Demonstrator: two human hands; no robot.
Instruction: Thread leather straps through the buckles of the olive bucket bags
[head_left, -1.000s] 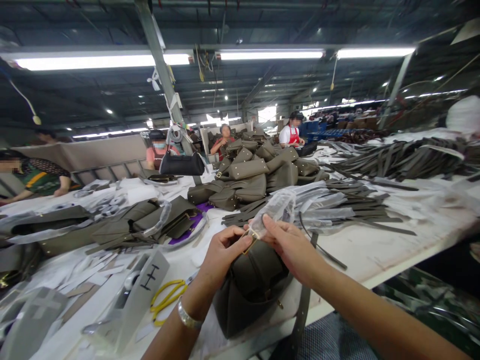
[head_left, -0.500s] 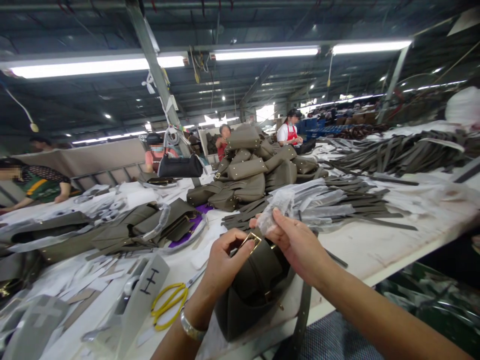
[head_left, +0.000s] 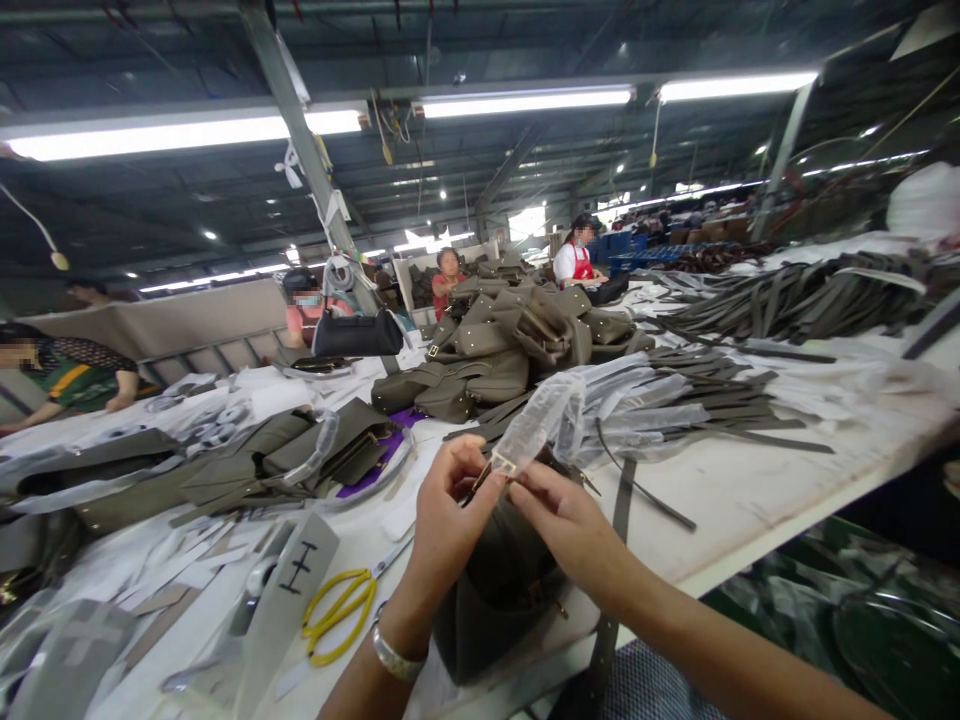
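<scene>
A dark olive handbag [head_left: 487,610] stands on the table edge in front of me, beneath both hands. My left hand [head_left: 450,505] is closed, its thumb and fingers pinching a gold rectangular buckle [head_left: 505,464] above the bag. Against that buckle, my right hand [head_left: 566,515] pinches the end of a strap wrapped in clear plastic [head_left: 532,425]. The wrapped length rises from the buckle and curves over to the right. My fingers partly hide how far the strap end passes through the buckle. A long olive strap [head_left: 609,610] hangs down the bag's right side.
Yellow-handled scissors [head_left: 339,615] lie left of the bag, near a grey-white holder marked H [head_left: 300,565]. Olive handbags [head_left: 480,370] are heaped ahead, with loose straps [head_left: 720,395] to the right. Several co-workers, one in a red apron [head_left: 582,262], are across the table.
My right hand has come down and left, bringing the plastic-wrapped strap end to the buckle in my left hand. On the heap behind, the top handbag has shifted down.
</scene>
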